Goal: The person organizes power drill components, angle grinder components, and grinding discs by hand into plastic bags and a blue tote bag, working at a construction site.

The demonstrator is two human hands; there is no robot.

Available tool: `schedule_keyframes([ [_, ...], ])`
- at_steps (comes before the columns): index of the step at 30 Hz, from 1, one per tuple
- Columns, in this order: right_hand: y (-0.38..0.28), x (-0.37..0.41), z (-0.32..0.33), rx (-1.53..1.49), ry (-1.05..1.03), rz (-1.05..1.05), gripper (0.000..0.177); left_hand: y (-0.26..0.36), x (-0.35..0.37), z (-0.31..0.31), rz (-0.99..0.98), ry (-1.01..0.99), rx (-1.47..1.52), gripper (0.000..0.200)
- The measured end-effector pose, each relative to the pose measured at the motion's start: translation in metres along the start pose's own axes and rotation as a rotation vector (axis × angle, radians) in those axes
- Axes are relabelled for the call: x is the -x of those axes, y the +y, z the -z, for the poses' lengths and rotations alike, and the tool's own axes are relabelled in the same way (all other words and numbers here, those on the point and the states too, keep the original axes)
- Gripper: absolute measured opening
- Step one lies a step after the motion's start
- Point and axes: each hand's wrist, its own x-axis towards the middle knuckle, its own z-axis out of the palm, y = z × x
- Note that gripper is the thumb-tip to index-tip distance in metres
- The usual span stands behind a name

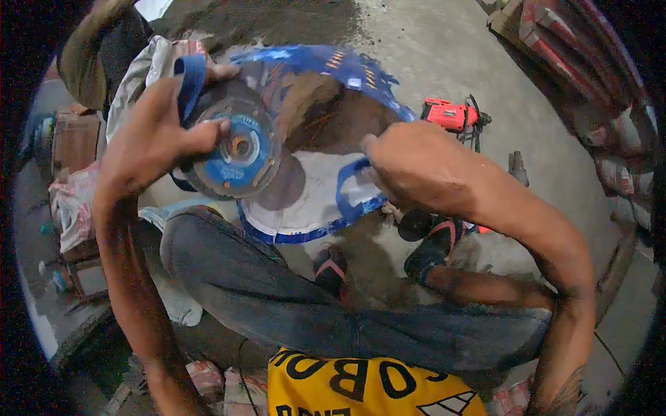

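My left hand [166,135] grips a round disc [239,149] with a blue label and a centre hole, the thumb pressed on its face. A blue strap [191,87] runs over the same hand. Closed, my right hand [409,163] is at the right edge of an open blue and white bag [305,201], by a blue strap loop [350,187]. Whether its fingers hold the strap or the bag's edge is too hidden to tell. Brown material [326,114] shows inside the bag.
A red power tool [451,116] lies on the concrete floor [444,55] beyond my right hand. Stacked sacks [576,41] stand at the upper right. My feet are below the bag, near a dark round object [415,225]. Another person's leg [128,59] is at the upper left.
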Motion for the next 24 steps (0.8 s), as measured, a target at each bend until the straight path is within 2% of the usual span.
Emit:
schedule_keyframes([
  [1,-0.004,0.0,0.002,0.028,-0.063,0.007,0.015,-0.001,-0.003,0.001,-0.009,-0.017,0.008,0.052],
  [4,-0.012,-0.01,0.006,0.049,0.055,0.224,0.016,0.014,-0.015,0.007,-0.171,-0.04,-0.067,0.053],
  [6,-0.011,-0.053,-0.006,0.211,-0.108,0.169,0.02,0.015,-0.036,0.006,-0.297,-0.075,-0.063,0.053],
  [7,-0.01,-0.074,-0.013,0.275,-0.183,0.142,0.02,0.026,-0.04,0.011,-0.146,-0.21,-0.067,0.054],
  [10,-0.009,-0.113,-0.056,0.256,-0.245,0.053,0.02,0.034,-0.046,0.012,-0.19,-0.251,-0.074,0.053],
  [11,-0.006,-0.117,-0.07,0.23,-0.237,0.028,0.02,0.026,-0.05,0.012,-0.144,-0.282,-0.072,0.053],
  [15,-0.001,-0.118,-0.116,0.127,-0.189,-0.062,0.021,0.021,-0.043,0.015,-0.067,-0.19,-0.109,0.049],
  [19,0.002,-0.117,-0.148,0.073,-0.129,-0.124,0.021,-0.001,-0.033,0.002,-0.152,-0.028,0.095,0.05],
  [24,0.004,-0.119,-0.172,0.051,-0.07,-0.181,0.022,-0.001,-0.019,0.003,-0.164,0.011,0.015,0.05],
])
